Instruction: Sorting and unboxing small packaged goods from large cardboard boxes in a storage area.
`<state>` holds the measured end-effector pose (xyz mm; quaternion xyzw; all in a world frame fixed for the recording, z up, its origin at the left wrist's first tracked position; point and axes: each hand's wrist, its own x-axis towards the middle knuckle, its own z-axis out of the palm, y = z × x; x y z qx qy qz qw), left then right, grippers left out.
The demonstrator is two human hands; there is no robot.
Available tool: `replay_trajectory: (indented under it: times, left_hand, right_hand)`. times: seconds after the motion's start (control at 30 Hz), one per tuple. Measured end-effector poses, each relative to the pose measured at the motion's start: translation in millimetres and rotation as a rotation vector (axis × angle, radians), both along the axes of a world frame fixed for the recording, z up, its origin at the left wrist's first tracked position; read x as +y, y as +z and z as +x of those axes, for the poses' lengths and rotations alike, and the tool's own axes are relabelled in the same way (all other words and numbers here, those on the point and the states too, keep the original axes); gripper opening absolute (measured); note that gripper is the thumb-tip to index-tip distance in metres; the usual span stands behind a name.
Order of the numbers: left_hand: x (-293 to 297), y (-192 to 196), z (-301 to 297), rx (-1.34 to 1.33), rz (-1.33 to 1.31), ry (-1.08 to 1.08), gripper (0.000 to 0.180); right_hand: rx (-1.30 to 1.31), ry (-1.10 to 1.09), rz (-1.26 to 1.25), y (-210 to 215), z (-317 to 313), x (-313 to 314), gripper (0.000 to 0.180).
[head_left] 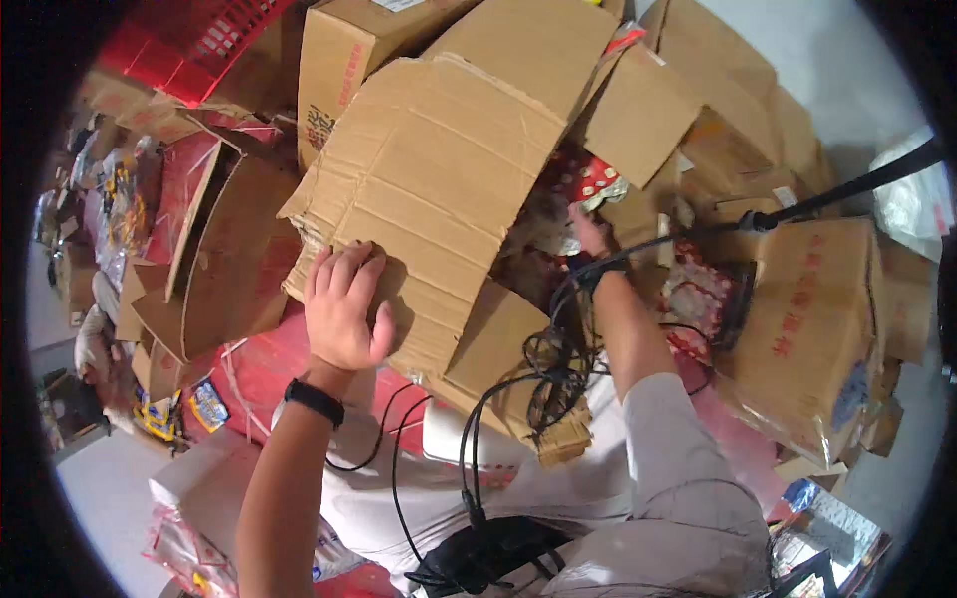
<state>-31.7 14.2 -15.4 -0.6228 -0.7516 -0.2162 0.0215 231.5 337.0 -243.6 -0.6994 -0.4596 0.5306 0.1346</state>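
A large brown cardboard box lies tilted in front of me, its creased flap raised. My left hand rests flat on that flap near its torn left edge, fingers stretched out and thumb apart. My right hand reaches into the opening at the box's right side. Beside its fingers are a red package with white spots and crumpled clear plastic. The right fingers are partly hidden, so their grip does not show.
Black cables hang between my arms and cross toward the right. Another taped carton stands at right, an open carton at left. A red plastic crate is at the upper left. Bagged goods lie farther left.
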Motion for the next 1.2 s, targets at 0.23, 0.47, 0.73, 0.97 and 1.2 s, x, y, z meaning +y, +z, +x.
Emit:
replay_trajectory:
  times: [0.23,0.47,0.73,0.97,1.2]
  left_hand:
    - [4.6,7.2,-1.2,0.049,-0.145,-0.039,0.055]
    - [-0.5,8.3,-0.9,0.117,-0.275,-0.062,0.056]
    - [1.8,5.0,-1.0,0.119,-0.247,-0.082,0.058]
    - [-1.9,3.7,-0.6,0.083,-0.264,-0.058,0.060]
    - [1.1,4.8,1.0,0.124,-0.238,-0.063,0.058]
  right_hand:
    - [0.353,-0.015,0.241,-74.0,7.2,45.8,0.068]
    - [0.502,0.070,-0.023,-136.2,26.3,81.6,0.048]
    - [0.529,-0.187,0.305,-146.0,8.8,65.8,0.092]
    - [0.567,-0.262,0.421,-127.1,-25.7,60.4,0.041]
    - [0.456,-0.129,0.008,-89.4,7.0,67.0,0.044]
